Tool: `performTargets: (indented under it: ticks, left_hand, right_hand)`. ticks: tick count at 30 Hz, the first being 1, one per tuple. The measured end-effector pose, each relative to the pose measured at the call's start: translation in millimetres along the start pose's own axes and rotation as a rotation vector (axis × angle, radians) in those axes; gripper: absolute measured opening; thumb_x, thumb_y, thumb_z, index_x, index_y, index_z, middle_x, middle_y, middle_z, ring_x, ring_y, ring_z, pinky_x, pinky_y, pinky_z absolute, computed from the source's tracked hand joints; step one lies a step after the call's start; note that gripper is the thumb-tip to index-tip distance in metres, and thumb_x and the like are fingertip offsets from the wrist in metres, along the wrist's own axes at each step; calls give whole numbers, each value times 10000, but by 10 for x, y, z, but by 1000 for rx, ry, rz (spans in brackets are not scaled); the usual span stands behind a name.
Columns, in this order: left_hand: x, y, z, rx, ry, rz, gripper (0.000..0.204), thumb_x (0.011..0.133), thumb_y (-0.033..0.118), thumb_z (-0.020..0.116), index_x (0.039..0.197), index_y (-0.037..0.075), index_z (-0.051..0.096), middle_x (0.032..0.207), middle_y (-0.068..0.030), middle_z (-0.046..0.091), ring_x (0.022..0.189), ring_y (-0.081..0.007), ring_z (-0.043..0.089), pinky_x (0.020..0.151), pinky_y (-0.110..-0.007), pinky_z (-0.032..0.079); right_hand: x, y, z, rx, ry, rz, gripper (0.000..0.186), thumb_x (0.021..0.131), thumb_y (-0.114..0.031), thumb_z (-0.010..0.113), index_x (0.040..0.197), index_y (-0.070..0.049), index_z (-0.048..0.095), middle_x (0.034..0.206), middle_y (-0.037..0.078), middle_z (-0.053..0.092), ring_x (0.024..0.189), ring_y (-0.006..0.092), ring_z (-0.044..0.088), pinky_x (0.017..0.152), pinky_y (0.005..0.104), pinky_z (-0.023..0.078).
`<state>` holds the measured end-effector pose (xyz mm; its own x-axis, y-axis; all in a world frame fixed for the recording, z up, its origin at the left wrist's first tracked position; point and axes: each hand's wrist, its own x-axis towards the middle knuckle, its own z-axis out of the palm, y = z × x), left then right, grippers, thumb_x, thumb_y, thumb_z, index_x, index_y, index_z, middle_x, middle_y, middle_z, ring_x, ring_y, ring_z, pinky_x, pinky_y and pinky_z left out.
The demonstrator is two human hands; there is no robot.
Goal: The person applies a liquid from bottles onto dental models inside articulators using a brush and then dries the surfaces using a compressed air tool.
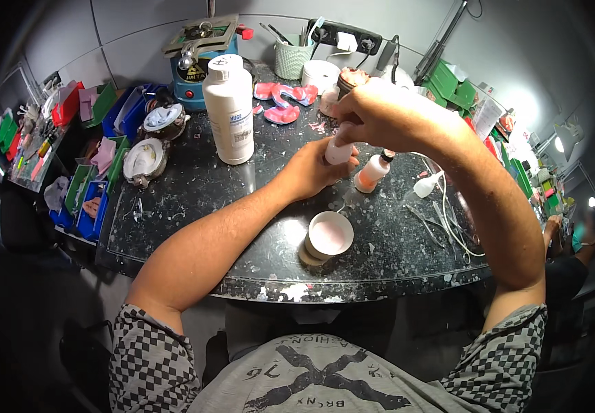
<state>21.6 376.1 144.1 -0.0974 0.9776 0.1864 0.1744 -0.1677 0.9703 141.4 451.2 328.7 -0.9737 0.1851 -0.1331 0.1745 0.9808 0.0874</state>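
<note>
Bare hands meet over a black, white-speckled worktop (166, 213), seen from my distant post through the head camera. The left hand (314, 172) wraps around a small, pale pinkish, translucent plastic bottle (338, 153), holding it above the middle of the worktop. From above, the right hand (373, 113) bends down with its fingers drawn narrow at the bottle's upper end (whether they grip a cap or the neck, I cannot tell).

Just to the right, I see a second small bottle, translucent with a black top and orange-pink contents (370, 177), standing upright. Nearer the person, a round white cup (330, 217) holds a pale pink material.

Beyond the left forearm stands a tall white plastic bottle (230, 117), near red-and-blue arch-shaped pieces (281, 114) lying flat. On the right I make out a white nozzle-shaped piece (427, 186) and slender metal tools (425, 224) beside a looping white cord (447, 215). Behind the tall bottle sits a blue machine with a metal top (186, 72); a pale green textured pot (293, 62) holds brushes and thin implements.
</note>
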Motion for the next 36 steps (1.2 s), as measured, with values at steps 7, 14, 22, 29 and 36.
performTargets:
  ticks: [7,14,22,29,36]
  left_hand:
    - [-25,42,-31,-77,-22,-18,316,952,160,734,1227,34,642,1149,-60,728,1040,-125,678,864,-279,536]
    - [21,-81,-18,-66,26,63,302,912,188,777,1156,34,684,1048,-42,742,934,-126,687,861,-311,549]
    - [26,-117,-43,-33,37,84,282,931,176,758,1161,31,681,1063,-62,742,983,-124,689,867,-301,544]
    - [-14,-79,21,4,67,69,283,958,194,744,1167,18,671,1025,-42,732,930,-107,683,794,-276,542]
    - [-82,-9,77,274,239,158,252,935,239,764,1064,30,708,941,-57,743,825,-117,675,740,-302,538]
  right_hand:
    - [34,-46,-174,-32,27,177,648,1034,-604,473,1084,-9,726,940,248,699,920,379,709,806,485,554]
    - [50,63,-189,-81,145,-88,667,996,-644,526,1257,-49,679,773,207,703,815,398,723,738,496,575]
    - [-64,-151,-263,-156,-215,275,546,816,-493,778,1143,-59,724,865,146,733,819,320,744,785,417,592]
    - [90,120,192,-251,-28,-62,396,962,-405,647,956,-12,687,798,173,721,801,358,728,764,460,577]
    - [7,76,308,-242,5,-14,498,1052,-431,528,898,25,655,779,203,708,734,396,715,683,470,571]
